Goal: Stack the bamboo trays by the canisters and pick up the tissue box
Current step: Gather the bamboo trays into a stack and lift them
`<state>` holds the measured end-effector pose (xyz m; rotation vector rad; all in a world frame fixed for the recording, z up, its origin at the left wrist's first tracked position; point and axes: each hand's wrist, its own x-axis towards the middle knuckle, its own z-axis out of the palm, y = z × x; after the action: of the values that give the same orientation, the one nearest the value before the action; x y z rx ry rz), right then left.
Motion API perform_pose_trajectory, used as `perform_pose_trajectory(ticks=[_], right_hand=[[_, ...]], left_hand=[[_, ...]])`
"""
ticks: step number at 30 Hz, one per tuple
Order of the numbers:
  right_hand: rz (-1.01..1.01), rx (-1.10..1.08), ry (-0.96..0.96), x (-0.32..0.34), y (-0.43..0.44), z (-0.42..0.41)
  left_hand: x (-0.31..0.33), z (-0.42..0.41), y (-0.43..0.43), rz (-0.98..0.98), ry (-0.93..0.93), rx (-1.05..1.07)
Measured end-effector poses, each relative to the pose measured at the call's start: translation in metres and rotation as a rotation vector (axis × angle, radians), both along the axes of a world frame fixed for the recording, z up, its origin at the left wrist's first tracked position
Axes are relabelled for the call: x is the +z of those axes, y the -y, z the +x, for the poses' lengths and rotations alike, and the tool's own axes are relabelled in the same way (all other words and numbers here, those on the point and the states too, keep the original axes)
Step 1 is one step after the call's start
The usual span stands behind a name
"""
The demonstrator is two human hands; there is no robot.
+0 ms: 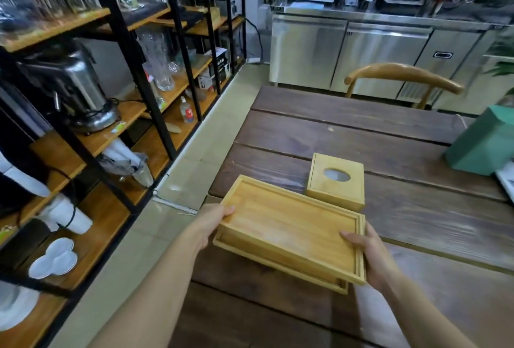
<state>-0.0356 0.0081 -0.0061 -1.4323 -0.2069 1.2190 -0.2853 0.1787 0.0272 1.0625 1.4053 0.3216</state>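
Observation:
Two bamboo trays [289,229] lie one on top of the other, held above the near left part of the dark wooden table [389,136]. My left hand [214,222] grips their left short end, thumb on the rim. My right hand [367,250] grips the right short end, thumb inside the upper tray. Just behind the trays, a square bamboo tissue box [335,183] with an oval opening on top stands on the table. No canisters are identifiable in view.
A green box [484,141] stands at the table's right edge. A wooden chair [403,75] is at the far side. Black-framed shelves [133,50] with glassware, a metal urn and white dishes line the left. Steel counter cabinets [361,50] stand behind.

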Motion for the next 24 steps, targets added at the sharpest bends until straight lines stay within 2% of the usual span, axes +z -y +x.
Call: perform_pose_trajectory(ticks=[4,11,19,20,22,24], right_hand=[[0.009,-0.014,0.025,-0.012,0.003,-0.007],[0.006,0.004,0.132,-0.020,-0.006,-0.017],[-0.104,0.046,0.380,-0.033,-0.011,-0.014],[-0.142,0.059,0.439,-0.032,-0.012,-0.013],[-0.249,0.076,0.710,-0.029,-0.015,-0.011],[-0.327,0.101,1.014,-0.025,-0.018,-0.010]], left_hand=[[-0.013,-0.003,0.003,0.067,-0.006,-0.010],[-0.027,-0.012,0.007,0.033,0.037,0.036],[-0.032,-0.011,0.008,0.049,0.036,0.048],[-0.033,-0.011,0.008,0.050,0.041,0.059],[-0.032,-0.011,0.012,0.093,0.015,0.102],[-0.030,-0.009,0.021,0.187,0.001,0.294]])
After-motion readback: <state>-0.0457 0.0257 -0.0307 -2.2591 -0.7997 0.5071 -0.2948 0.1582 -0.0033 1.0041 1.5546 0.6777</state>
